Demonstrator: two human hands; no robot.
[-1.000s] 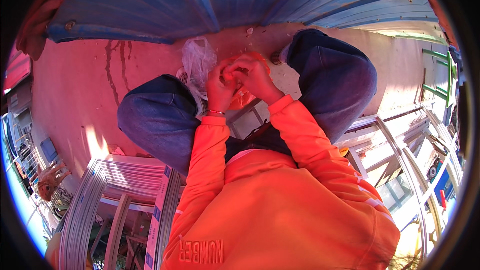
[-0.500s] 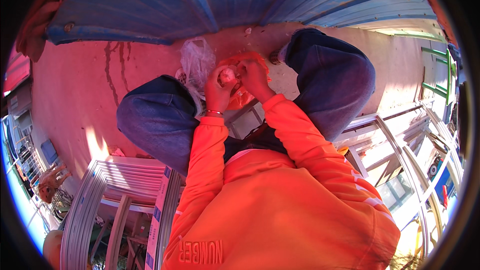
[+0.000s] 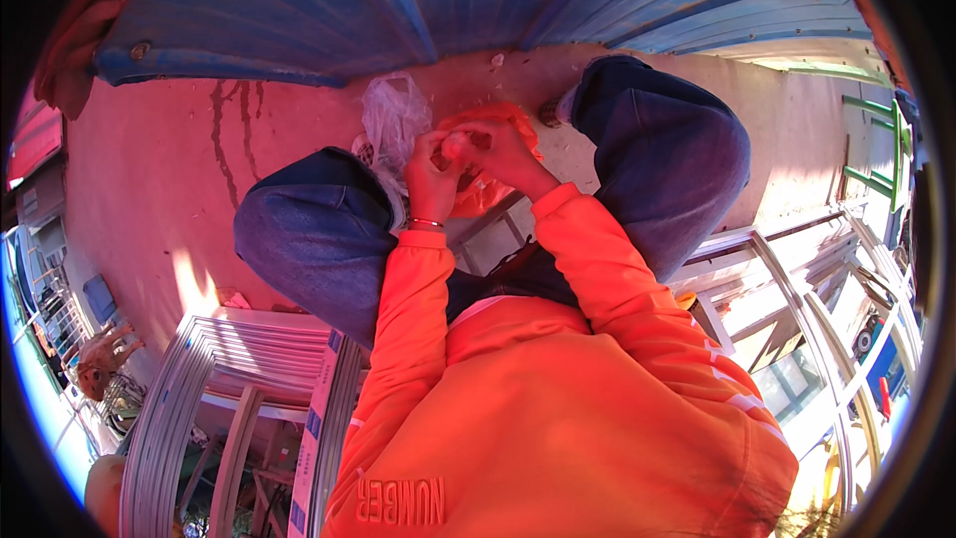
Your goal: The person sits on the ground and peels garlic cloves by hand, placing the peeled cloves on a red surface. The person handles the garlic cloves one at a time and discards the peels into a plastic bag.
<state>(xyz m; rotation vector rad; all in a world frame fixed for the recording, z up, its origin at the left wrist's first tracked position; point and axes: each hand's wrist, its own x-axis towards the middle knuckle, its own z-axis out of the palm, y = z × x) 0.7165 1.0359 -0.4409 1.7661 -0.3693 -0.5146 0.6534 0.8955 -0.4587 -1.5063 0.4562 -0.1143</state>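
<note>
Between my knees, my left hand [image 3: 431,180] is closed around a small pale, round thing that looks like a garlic bulb [image 3: 457,147]. The fingers of my right hand [image 3: 511,156] pinch at its right side, covering part of it. Right under both hands lies an open orange plastic bag [image 3: 482,196]; what is inside is mostly hidden. A clear, crumpled plastic bag [image 3: 393,112] stands just left of my left hand, close to my left foot.
A blue corrugated metal sheet [image 3: 448,0] rises ahead across the concrete floor [image 3: 149,169]. Stacked metal frames [image 3: 179,408] are at the lower left, with more white frames [image 3: 797,289] on the right. A brown dog-like animal [image 3: 100,364] is at far left.
My right hand has come in leftward onto the pale bulb, its fingers now touching and partly covering it. My left hand keeps its grip in nearly the same place.
</note>
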